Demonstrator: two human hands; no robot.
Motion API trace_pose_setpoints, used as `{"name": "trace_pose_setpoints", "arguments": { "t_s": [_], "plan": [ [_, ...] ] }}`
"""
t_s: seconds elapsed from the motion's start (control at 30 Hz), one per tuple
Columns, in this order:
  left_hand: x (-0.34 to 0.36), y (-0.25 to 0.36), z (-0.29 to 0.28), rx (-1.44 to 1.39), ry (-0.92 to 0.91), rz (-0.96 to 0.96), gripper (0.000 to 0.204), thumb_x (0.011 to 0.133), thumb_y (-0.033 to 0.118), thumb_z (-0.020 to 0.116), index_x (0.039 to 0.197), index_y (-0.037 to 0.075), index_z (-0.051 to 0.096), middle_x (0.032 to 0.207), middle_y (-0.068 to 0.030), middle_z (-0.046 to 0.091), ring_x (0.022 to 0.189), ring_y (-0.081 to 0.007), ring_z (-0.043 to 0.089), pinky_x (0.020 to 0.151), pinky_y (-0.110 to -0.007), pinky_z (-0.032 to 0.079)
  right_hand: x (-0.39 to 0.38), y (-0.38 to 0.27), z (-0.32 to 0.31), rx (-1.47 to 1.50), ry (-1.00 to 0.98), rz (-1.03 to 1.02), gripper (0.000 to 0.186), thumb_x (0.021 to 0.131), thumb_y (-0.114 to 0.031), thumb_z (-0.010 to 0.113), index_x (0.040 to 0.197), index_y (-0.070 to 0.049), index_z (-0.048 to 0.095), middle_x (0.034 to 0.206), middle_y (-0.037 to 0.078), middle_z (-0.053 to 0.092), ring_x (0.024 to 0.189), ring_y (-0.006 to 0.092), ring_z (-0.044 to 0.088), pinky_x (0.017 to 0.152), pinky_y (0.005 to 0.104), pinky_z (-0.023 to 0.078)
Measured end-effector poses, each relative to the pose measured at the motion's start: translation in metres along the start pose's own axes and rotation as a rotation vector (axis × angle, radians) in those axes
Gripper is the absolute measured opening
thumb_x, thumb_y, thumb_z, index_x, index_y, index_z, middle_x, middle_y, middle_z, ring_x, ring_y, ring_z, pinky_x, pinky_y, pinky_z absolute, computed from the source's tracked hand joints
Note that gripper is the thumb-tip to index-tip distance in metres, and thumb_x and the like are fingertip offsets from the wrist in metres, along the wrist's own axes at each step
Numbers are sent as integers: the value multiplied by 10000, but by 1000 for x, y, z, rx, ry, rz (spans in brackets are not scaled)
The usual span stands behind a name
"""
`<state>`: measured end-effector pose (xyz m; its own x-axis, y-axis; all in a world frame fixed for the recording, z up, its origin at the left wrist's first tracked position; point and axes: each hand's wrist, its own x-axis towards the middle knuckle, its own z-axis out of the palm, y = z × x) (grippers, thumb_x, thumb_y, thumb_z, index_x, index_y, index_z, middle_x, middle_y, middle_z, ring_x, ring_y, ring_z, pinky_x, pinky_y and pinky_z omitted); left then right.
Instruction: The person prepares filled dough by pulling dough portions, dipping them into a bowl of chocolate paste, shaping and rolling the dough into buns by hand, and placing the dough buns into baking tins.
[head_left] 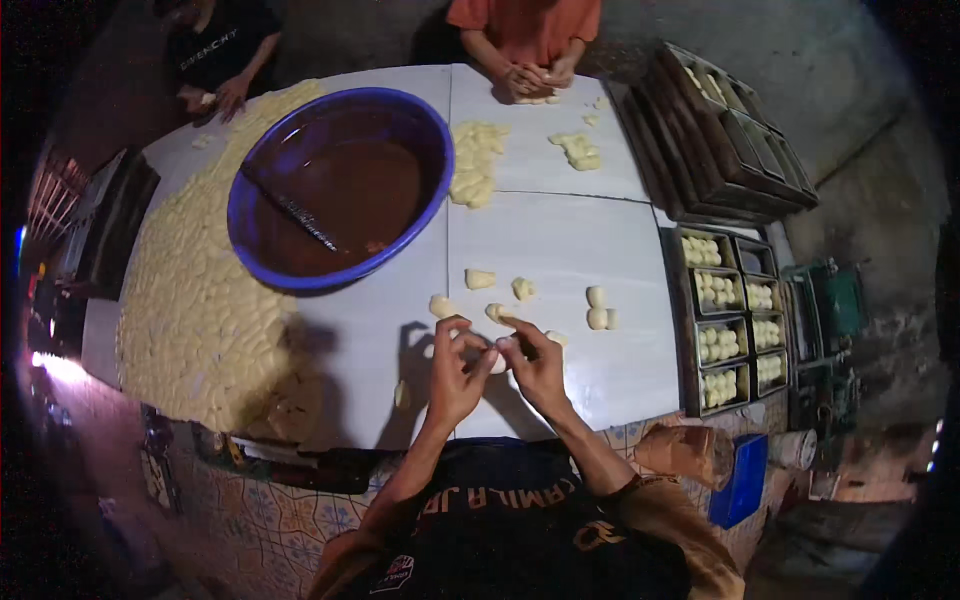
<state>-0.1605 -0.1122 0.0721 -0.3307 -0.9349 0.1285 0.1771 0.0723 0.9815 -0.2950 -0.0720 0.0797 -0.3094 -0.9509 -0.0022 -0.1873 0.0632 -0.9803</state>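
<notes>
My left hand [458, 372] and my right hand [532, 370] meet over the white table, fingers curled round a small pale dough piece [497, 364]. Just beyond my fingers lie several loose lumps of dough [479, 278], some partly hidden by my hands. A stack of dough balls [598, 308] sits to their right. To the left, a wide sheet of many flattened dough pieces [185, 300] covers the table beside a big blue basin [280, 280] of brown liquid with a dark rod in it.
Metal tins with dough balls [720, 342] line the right edge, below stacked tins [730, 130]. Two co-workers [520, 35] [215, 50] work dough across the table [540, 230]. A dark tray stack [115, 225] stands at left. A blue crate [738, 480] and buckets [683, 455] sit low right.
</notes>
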Motion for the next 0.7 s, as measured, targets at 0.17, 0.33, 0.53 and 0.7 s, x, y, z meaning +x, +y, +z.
{"name": "trace_pose_setpoints", "arguments": {
  "t_s": [0.17, 0.33, 0.53, 0.7],
  "plan": [
    [2, 3, -11, -197, -346, -144, 599, 780, -141, 532, 1301, 39, 298, 958, -95, 518, 838, -183, 628, 730, -260, 504, 0, 17, -38, 583, -643, 576, 536, 908, -104, 626, 1389, -9, 409, 1035, 87, 624, 791, 127, 614, 678, 293, 515],
    [12, -4, -15, -65, 57, -34, 368, 829, -19, 570, 1170, -14, 432, 971, -107, 581, 978, -239, 610, 939, -434, 504, 26, 74, -106, -74, 135, 61, 259, 885, -78, 624, 1124, 18, 653, 969, 54, 675, 822, 104, 608, 738, 275, 498],
    [21, -12, -37, -223, 160, -200, 234, 880, 2, 547, 1107, -8, 493, 925, -124, 615, 891, -242, 646, 843, -355, 531, 69, 138, -180, -375, 360, 12, 413, 838, -36, 573, 1228, 101, 557, 1211, 249, 605, 1133, 283, 594, 965, 336, 456],
    [11, -31, -77, -172, 327, -138, 145, 855, -9, 540, 998, -16, 564, 907, -104, 620, 877, -224, 648, 797, -329, 537, 73, 62, -99, -395, 381, 59, 343, 887, -75, 551, 1193, 77, 578, 1204, 249, 592, 1128, 322, 580, 953, 389, 458]
  ]
}}
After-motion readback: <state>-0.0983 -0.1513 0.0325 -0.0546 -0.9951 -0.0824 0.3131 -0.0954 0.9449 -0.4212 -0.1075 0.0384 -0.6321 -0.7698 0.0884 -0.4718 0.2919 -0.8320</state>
